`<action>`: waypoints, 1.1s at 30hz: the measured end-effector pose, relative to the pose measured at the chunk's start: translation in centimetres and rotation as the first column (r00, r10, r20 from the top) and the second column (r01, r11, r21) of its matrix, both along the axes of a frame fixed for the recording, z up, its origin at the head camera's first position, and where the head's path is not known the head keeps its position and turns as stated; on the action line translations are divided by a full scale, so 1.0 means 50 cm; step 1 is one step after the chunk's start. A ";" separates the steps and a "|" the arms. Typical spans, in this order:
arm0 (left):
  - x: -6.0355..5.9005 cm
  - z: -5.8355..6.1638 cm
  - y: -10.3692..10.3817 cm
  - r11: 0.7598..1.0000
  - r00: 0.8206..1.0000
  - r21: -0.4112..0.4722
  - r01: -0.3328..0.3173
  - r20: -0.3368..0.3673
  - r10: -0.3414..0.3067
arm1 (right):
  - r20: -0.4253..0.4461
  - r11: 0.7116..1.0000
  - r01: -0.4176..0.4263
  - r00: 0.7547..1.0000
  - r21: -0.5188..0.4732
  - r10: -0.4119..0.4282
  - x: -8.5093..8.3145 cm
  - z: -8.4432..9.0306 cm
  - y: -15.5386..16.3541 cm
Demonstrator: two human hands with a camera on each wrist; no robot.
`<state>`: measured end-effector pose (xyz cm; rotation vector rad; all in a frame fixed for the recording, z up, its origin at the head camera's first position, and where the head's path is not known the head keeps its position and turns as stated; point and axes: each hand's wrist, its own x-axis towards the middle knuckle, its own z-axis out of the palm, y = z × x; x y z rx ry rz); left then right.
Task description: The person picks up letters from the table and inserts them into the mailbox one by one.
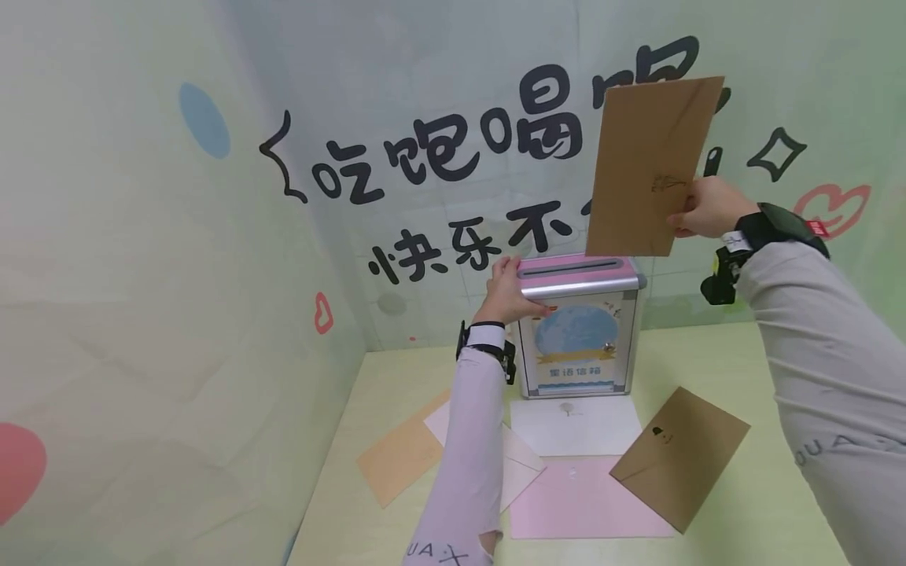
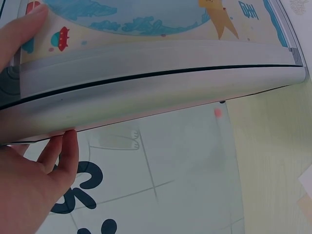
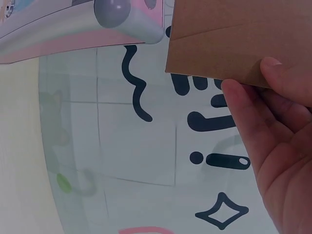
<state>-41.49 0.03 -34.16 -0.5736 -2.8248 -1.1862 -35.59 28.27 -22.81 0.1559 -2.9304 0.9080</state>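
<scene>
My right hand (image 1: 713,208) pinches a brown kraft envelope (image 1: 647,157) by its right edge, with the thumb (image 3: 287,80) on its near face. The envelope is held upright, its lower edge close to the pink top of a suggestion box (image 1: 628,346). A long dark slot (image 1: 566,271) runs across that top; the envelope's bottom hides part of the box's back edge. My left hand (image 1: 506,297) grips the box's upper left side. Its thumb (image 2: 24,29) lies on the front panel, while the fingers (image 2: 68,156) wrap the side.
Before the box lie a white envelope (image 1: 580,432) and a pink envelope (image 1: 580,503). Another brown envelope (image 1: 679,464) rests aslant at the right. At the left are an orange envelope (image 1: 399,456) and pale envelopes (image 1: 520,464), partly behind my left sleeve. A lettered wall (image 1: 439,220) stands behind.
</scene>
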 end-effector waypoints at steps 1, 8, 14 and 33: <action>0.000 0.001 0.001 1.000 1.000 -0.003 0.000 0.000 0.000 | 0.004 1.000 0.000 1.000 -0.008 0.000 0.000 0.000 -0.002; -0.005 -0.002 0.000 1.000 1.000 -0.016 0.001 -0.011 -0.002 | 0.013 1.000 0.000 1.000 -0.025 0.000 -0.003 0.002 -0.025; -0.010 -0.003 -0.001 1.000 1.000 0.006 -0.002 -0.013 0.002 | -0.037 1.000 0.011 0.999 0.006 -0.011 -0.010 0.004 -0.047; -0.010 -0.006 0.002 0.999 0.999 -0.033 -0.033 -0.012 0.033 | -0.001 0.997 -0.030 1.000 -0.074 0.030 -0.030 -0.017 -0.080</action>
